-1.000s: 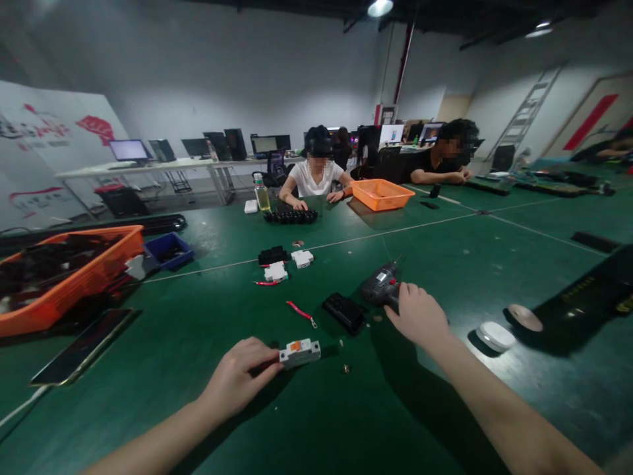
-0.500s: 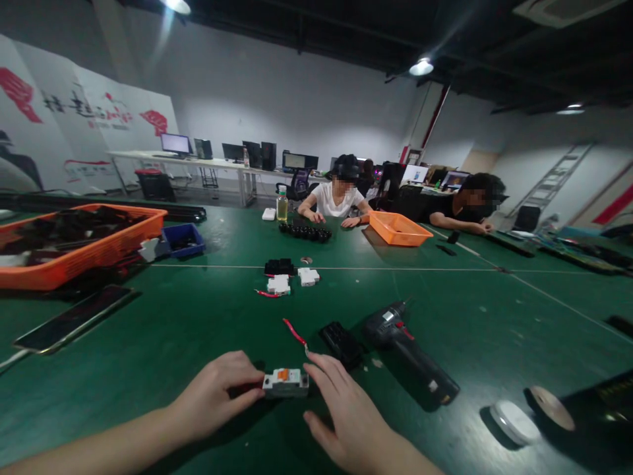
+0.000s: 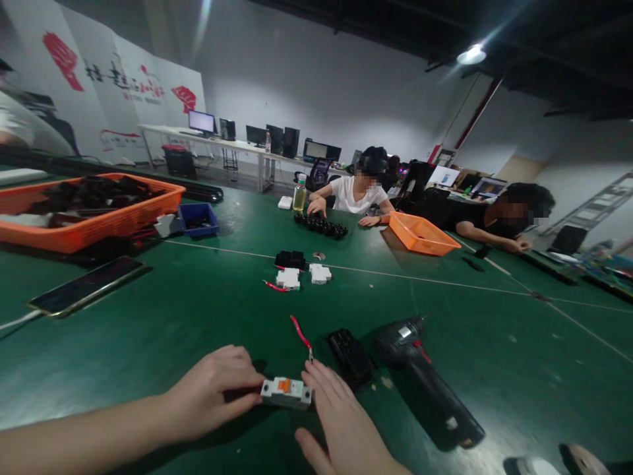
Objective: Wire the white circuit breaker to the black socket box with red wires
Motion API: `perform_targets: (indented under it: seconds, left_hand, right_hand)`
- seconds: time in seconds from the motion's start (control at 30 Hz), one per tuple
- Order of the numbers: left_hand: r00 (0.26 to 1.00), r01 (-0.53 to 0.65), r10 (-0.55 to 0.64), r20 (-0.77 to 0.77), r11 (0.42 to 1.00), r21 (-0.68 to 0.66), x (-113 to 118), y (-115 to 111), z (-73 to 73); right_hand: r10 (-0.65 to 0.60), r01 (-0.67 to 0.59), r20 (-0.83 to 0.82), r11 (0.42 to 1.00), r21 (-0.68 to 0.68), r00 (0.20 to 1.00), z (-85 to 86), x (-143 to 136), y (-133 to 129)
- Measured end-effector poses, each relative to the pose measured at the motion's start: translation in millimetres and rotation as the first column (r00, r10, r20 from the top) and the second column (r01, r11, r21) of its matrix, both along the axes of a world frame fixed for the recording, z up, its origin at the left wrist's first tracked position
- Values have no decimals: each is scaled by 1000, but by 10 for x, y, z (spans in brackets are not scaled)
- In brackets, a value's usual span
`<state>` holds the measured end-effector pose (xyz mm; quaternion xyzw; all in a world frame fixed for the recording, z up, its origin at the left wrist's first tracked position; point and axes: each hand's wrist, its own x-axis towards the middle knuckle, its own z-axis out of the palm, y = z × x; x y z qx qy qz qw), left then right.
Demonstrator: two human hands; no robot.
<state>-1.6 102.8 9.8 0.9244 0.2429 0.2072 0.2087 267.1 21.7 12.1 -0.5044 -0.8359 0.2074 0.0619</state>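
Fingers of the left hand [image 3: 212,388] pinch one end of a white breaker [image 3: 287,394] at the near part of the green table [image 3: 208,316]; the right hand [image 3: 346,425], thumb spread apart, lies beside its other end, contact unclear. Held one-sidedly, the breaker could pivot if pushed off-centre.

Closed off at the back by a plain pale wall [image 3: 321,92], under a dark ceiling [image 3: 395,20] — lit by one bright lamp [image 3: 471,54]. Flanked at left by white panels [image 3: 133,122] printed with red fists [image 3: 63,61]. Furnished behind with a white desk [image 3: 168,132] bearing monitors [image 3: 202,121] and black computer cases [image 3: 291,142], above a grey floor [image 3: 240,179]. Marked at far right — by a slanting metal ladder [image 3: 596,203].
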Motion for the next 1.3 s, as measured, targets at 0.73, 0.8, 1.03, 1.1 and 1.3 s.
perform_targets:
  seconds: [0.73,0.8,1.03,1.1,1.3]
  left_hand:
    - [998,22,-23,67,1000,16,-41,1,-12]
    - [997,24,-26,78,999,35,-41,1,-20]
    - [996,27,-32,88,998,64,-39,2,-64]
    - [996,32,-37,78,997,63,-43,3,-61]
    - [997,-18,14,69,998,56,-104,94,-44]
  right_hand:
    - [-86,117,-154,972,205,984,-10,7,-100]
    - [-104,135,-135,958,254,985,-29,-5,-109]
    - [-215,216,-44,907,363,976,-46,43,-125]
    - [-223,211,-6,912,353,975,-31,115,-102]
    - [-339,282,109,891,355,934,9,300,-52]
